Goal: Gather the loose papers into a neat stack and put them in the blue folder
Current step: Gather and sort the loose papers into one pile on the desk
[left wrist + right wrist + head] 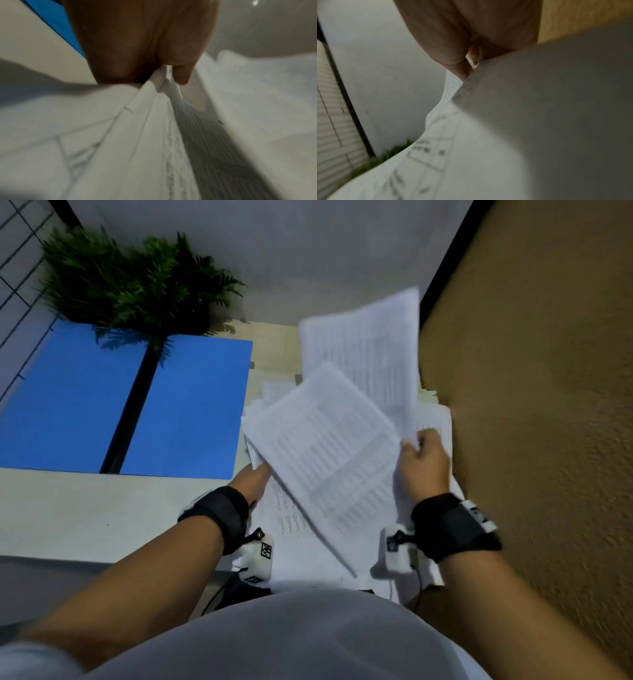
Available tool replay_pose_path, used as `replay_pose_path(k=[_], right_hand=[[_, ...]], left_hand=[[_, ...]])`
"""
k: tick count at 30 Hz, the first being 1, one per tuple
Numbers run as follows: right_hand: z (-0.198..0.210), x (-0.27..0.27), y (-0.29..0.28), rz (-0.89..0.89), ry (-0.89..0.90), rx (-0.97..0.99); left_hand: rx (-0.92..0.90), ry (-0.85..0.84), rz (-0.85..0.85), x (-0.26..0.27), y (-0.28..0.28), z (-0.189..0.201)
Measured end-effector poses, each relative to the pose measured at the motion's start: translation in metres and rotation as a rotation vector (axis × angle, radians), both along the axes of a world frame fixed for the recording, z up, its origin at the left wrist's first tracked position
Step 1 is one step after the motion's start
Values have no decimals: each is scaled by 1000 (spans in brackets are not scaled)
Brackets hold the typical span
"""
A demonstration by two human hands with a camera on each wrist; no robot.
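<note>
Close up on the right hand [471, 35], thumb and fingers [462, 67] pinching the corner of a sheet of paper [547, 108]. Sheet curving out below the palm, shaded grey on the near side. Beneath it, another printed sheet [436, 162] with ruled boxes and blurred text. Grey wall [385, 67] behind, tan wall [573, 17] at upper right, green plant leaves [385, 155] low on the left.

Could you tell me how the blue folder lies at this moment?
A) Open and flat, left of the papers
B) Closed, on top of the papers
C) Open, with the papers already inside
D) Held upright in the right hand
A: the blue folder lies open and flat on the desk, left of the papers, with no sheets on it.
</note>
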State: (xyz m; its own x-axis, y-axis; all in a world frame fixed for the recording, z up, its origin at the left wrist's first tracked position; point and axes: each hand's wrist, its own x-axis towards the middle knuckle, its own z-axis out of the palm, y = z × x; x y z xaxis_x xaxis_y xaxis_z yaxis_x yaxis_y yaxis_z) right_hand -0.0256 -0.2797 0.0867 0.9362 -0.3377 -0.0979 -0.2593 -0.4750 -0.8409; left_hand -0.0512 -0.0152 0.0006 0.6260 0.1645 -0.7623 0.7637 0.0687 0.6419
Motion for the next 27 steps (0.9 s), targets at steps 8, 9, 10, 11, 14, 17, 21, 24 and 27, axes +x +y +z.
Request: replay_pose_path(k=[8, 9, 10, 11, 14, 17, 21, 24, 27], right_hand=[[-81, -25, 17, -69, 432, 296], [-80, -20, 16, -53, 431, 341], [-79, -13, 14, -36, 422, 376], [-79, -7, 12, -17, 412, 384], [-73, 9, 5, 43, 395, 285], [-72, 17, -7, 120, 442, 175], [-71, 19, -24, 175, 503, 82], [-70, 19, -40, 12, 466, 218], [-64, 16, -46, -26, 540, 360]], left_hand=[[-15, -91, -89, -10, -1, -10], [75, -93, -130, -8, 1, -17], [122, -106, -163, -6, 4, -28], [128, -106, -174, -4, 6, -34], [208, -117, -189, 0, 7, -36], [270, -130, -203, 5, 6, -36], [225, -111, -149, 6, 6, -37], [153, -106, -72, 6, 10, -52], [181, -104, -98, 6, 9, -47]])
